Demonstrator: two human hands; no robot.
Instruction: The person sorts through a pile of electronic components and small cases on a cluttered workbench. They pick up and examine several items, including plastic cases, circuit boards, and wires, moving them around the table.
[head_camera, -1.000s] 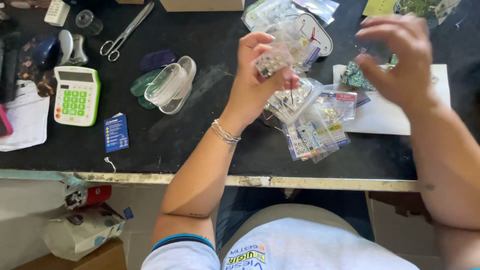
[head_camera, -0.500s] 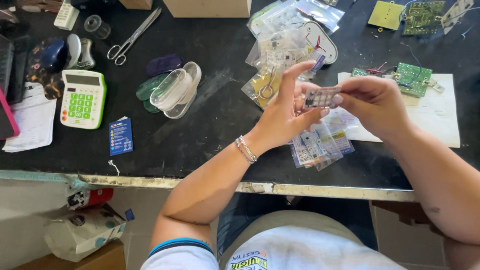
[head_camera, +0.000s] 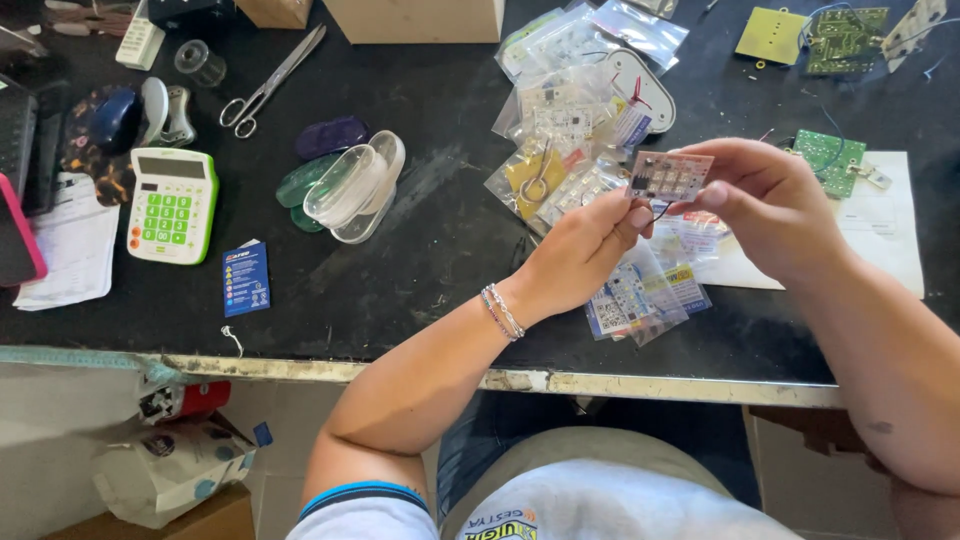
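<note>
My left hand (head_camera: 585, 252) and my right hand (head_camera: 765, 200) together hold a small clear packet (head_camera: 670, 176) with a grid of tiny parts inside, raised above the black table (head_camera: 440, 260). The left fingertips pinch its lower left corner. The right thumb and fingers grip its right edge. Under the hands lies a heap of similar clear plastic packets (head_camera: 570, 140) with small electronic parts. More packets (head_camera: 640, 300) lie near the table's front edge, below my left hand.
A green circuit board (head_camera: 830, 160) rests on white paper (head_camera: 890, 235) at right, more boards (head_camera: 840, 35) farther back. Left of the hands lie clear and coloured plastic cases (head_camera: 350, 180), scissors (head_camera: 270, 85), a green-and-white calculator (head_camera: 172, 205) and a blue card (head_camera: 245, 278).
My hands came down from high over the packets and met; both now hold one packet, which I have turned flat toward the camera.
</note>
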